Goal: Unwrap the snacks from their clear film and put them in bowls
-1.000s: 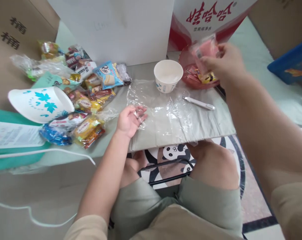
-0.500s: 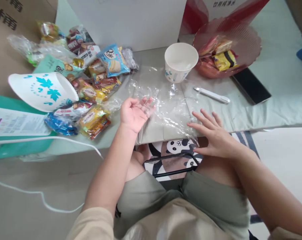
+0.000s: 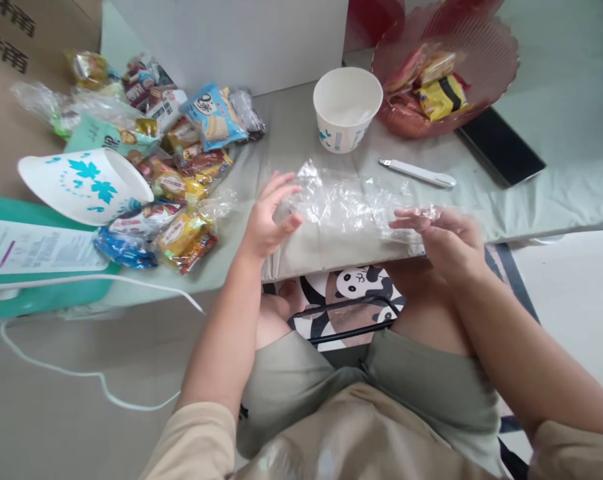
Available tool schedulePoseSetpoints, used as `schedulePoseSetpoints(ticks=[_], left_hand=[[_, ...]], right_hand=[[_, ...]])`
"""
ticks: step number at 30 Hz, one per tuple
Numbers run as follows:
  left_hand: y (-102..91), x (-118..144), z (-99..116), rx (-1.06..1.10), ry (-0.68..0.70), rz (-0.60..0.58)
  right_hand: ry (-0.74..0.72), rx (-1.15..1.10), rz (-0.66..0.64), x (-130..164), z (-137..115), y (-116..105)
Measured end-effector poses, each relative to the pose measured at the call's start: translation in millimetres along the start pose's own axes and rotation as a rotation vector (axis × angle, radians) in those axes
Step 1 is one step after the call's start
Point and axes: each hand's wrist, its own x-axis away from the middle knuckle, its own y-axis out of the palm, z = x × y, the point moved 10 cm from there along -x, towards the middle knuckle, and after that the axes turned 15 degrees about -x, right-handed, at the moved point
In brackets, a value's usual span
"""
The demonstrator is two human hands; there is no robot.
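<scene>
Two hands grip one crumpled clear plastic sheet (image 3: 351,207) on the surface (image 3: 291,140): left hand (image 3: 270,217) at its left edge, right hand (image 3: 444,237) at its right. Two paper bowls: one upright bowl (image 3: 346,110), one tipped bowl (image 3: 84,187).

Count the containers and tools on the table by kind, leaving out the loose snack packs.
Paper bowls: 2, one upright, one tipped over
Red dish: 1
White pen: 1
Phone: 1
Plastic sheet: 1, gripped by the left hand and right hand
Total: 6
</scene>
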Motion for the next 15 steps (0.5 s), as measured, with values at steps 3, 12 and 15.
schedulePoseSetpoints(ticks=[3, 12, 15], left_hand=[[9.4, 0, 19, -0.006, 0.044, -0.028], [11.4, 7, -25, 0.350, -0.437, 0.035], [28.4, 17, -18, 0.371, -0.533, -0.166]], right_hand=[[0.063, 0.069, 0.045, -4, 5, -2], [0.035, 0.264, 0.215, -24, -4, -10], [-0.013, 0.314, 0.297, -24, -2, -17]])
